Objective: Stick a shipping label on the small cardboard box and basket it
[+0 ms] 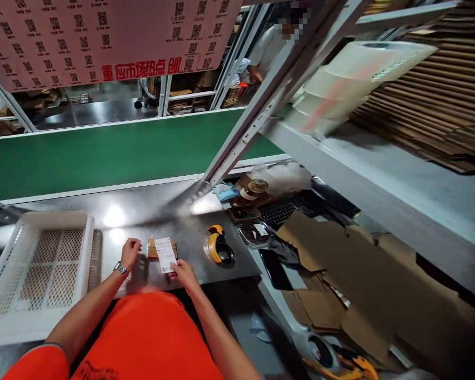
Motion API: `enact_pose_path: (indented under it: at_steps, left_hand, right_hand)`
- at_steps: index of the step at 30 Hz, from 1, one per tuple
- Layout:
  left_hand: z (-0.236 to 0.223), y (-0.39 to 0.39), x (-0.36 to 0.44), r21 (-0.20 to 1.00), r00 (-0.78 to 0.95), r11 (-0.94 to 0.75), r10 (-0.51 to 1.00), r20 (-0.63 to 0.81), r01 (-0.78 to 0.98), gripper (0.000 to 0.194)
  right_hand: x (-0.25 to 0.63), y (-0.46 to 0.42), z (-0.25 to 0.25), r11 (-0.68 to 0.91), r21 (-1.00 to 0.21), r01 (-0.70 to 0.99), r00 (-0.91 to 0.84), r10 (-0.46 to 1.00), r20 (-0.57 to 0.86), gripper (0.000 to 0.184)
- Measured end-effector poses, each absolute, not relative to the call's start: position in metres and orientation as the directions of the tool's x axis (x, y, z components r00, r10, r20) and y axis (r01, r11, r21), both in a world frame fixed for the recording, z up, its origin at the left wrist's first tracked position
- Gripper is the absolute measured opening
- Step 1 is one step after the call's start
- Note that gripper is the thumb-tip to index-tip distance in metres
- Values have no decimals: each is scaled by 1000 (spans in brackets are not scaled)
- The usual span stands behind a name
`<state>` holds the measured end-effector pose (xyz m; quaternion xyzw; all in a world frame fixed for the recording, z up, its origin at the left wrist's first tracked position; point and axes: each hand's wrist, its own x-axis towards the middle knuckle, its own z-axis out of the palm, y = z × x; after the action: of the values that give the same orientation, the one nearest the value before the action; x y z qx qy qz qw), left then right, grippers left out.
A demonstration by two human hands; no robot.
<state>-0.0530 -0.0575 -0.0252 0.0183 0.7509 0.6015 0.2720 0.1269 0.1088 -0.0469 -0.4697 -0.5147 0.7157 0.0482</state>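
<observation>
A small brown cardboard box (153, 249) lies on the metal worktable (154, 211) in front of me, with a white printed label (165, 254) across its top. My left hand (130, 252), with a wristwatch, rests against the box's left end, fingers curled. My right hand (184, 272) pinches the near lower corner of the label. A yellow and black tape dispenser (218, 246) sits just right of the box.
A white perforated plastic tray (39, 264) lies at the left. A green conveyor belt (103, 153) runs behind the table. Flat cardboard (340, 264), a keyboard (281, 210) and tape rolls (255, 188) crowd the right side under a shelf. A person stands beyond the conveyor.
</observation>
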Motion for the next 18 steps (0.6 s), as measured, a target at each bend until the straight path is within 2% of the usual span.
enact_pose_path:
  at_steps: [2,4,6,9,11,14,18]
  left_hand:
    - [-29,-51,-56,932,-857,361,476,-200,-17,22]
    - [-34,-43,-57,897,-787,388,612,-79,213,13]
    - [-40,-33,-58,851,-678,375,735,-29,369,11]
    - [-48,-16,-60,757,-513,367,857,-48,541,10]
    - [-54,-6,-62,692,-428,361,900,-83,626,9]
    - [-62,1,-65,655,-368,355,921,-124,667,11]
    - [-67,-1,-73,652,-348,362,924,-158,667,26]
  right_hand:
    - [122,102,-55,-479,-762,436,-525,552,-648,28]
    - [117,97,-62,-494,-745,448,-497,555,-667,28]
    - [114,94,-67,-507,-733,453,-472,561,-680,29]
    - [109,91,-74,-528,-719,453,-440,569,-695,31]
    - [107,90,-76,-542,-712,447,-425,571,-702,32]
    - [106,89,-78,-562,-705,434,-418,567,-710,34]
    - [108,90,-78,-579,-704,412,-423,562,-710,35]
